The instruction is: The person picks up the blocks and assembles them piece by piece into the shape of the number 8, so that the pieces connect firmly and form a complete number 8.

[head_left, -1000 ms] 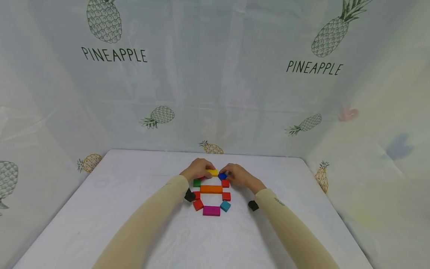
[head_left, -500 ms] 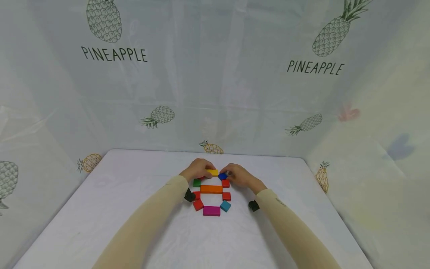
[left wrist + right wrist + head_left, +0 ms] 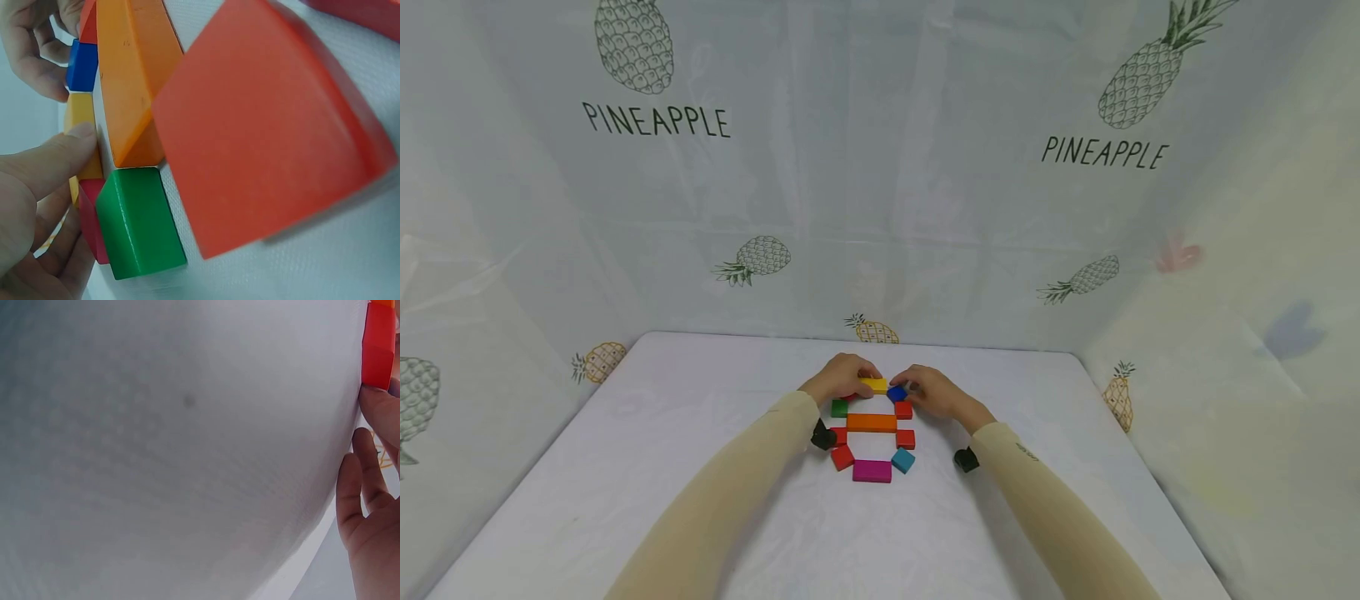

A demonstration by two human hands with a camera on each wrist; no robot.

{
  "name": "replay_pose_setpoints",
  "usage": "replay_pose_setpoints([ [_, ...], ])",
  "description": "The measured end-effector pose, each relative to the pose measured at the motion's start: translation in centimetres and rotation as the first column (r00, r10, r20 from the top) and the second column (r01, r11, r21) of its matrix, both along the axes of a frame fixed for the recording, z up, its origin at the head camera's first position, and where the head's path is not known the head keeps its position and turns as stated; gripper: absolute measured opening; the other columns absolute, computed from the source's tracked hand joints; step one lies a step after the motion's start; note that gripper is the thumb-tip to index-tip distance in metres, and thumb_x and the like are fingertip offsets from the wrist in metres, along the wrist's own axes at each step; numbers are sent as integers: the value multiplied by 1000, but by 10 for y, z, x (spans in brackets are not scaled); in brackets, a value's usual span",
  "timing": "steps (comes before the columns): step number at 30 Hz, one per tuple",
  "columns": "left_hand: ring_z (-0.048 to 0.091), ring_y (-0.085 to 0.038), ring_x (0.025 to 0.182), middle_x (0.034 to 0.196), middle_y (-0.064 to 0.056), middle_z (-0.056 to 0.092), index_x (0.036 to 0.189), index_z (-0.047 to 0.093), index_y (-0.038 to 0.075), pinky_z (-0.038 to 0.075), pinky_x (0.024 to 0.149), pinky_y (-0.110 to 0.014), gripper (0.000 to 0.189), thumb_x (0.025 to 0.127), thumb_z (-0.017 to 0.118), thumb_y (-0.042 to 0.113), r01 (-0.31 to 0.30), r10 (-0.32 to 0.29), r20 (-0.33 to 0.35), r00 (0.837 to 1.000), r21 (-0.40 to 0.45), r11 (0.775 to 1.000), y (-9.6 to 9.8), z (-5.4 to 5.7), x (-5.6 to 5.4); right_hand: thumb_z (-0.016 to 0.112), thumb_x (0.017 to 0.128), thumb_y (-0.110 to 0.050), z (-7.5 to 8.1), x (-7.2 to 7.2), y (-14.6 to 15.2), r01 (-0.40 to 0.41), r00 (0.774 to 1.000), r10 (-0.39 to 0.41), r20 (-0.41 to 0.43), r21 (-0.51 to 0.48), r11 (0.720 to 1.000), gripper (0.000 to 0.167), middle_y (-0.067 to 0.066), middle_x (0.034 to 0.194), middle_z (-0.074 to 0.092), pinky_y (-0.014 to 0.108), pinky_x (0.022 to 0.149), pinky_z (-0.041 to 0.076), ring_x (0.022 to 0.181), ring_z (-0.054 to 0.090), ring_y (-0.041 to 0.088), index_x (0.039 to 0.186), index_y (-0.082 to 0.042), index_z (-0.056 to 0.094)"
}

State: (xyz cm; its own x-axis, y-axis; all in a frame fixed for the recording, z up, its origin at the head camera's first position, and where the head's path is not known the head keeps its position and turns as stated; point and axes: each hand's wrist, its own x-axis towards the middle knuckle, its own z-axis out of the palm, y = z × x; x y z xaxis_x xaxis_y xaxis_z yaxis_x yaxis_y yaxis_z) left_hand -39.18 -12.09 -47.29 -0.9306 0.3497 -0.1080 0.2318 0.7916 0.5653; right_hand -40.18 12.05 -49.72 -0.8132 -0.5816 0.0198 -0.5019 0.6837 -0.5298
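Observation:
On the white table, coloured blocks form a closed outline with an orange block (image 3: 872,422) across its middle. At the far end my left hand (image 3: 841,377) pinches a yellow block (image 3: 876,386); in the left wrist view its thumb (image 3: 75,140) presses the near face while the other fingers lie behind. Fingers of my right hand (image 3: 934,390) pinch a blue block (image 3: 897,393), which sits beside the yellow one's right end. A crimson block (image 3: 94,231) lies by the left fingers, against a green block (image 3: 140,225). Below the blue block is a red block (image 3: 903,409).
Nearer the body, the outline continues with a red block (image 3: 906,438), a tilted red block (image 3: 842,457), a tilted teal block (image 3: 903,460) and a magenta block (image 3: 872,472). A pineapple-printed sheet (image 3: 880,167) hangs behind the table (image 3: 715,358). Black devices (image 3: 966,459) sit at both wrists.

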Motion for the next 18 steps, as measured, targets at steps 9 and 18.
replay_pose_setpoints([
  [9, 60, -23, 117, 124, 0, 74, 128, 78, 19, 44, 115, -50, 32, 97, 80, 19, 18, -17, -21, 1000, 7, 1000, 0, -4, -2, 70, 102, -5, 1, 0, 2, 3, 1000, -3, 3, 8, 1000, 38, 3, 131, 68, 42, 105, 55, 118, 63, 23, 136, -19, 70],
  [18, 62, -23, 118, 126, -2, 73, 133, 75, 20, 46, 114, -48, 38, 96, 81, 19, 44, -44, -31, 999, 9, 999, -5, -5, -4, 72, 102, -8, 0, -1, 8, -9, 1000, 8, 6, 14, 1000, 40, 4, 131, 67, 42, 105, 55, 120, 63, 23, 140, -18, 67],
])
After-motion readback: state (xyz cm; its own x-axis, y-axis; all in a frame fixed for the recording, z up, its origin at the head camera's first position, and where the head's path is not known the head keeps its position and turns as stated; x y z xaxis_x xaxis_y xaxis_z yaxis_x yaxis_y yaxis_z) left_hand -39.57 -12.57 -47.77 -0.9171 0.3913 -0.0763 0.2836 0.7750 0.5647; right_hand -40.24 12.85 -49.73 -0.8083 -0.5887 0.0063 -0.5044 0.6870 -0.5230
